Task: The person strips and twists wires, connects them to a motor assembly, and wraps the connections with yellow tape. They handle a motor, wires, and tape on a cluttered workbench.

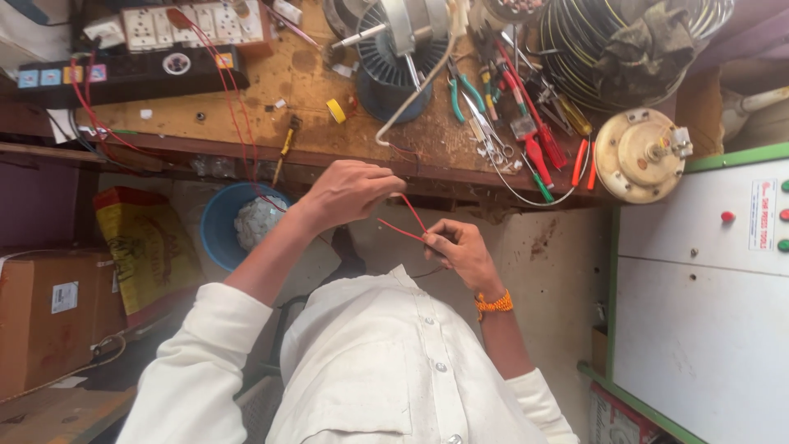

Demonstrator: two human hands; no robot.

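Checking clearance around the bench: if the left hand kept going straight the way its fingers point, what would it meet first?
Probably the red wire it already pinches; the left hand points toward the right hand, which holds the wire's other part. Depth is unclear.

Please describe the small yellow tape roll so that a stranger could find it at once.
Look at the worn wooden workbench. Left of the round finned metal motor part lies the small yellow tape roll. It is the only yellow ring lying alone on bare wood.

Red wire [408, 220], white shirt [386, 362], orange wristband [494, 304], blue bucket [215, 226].
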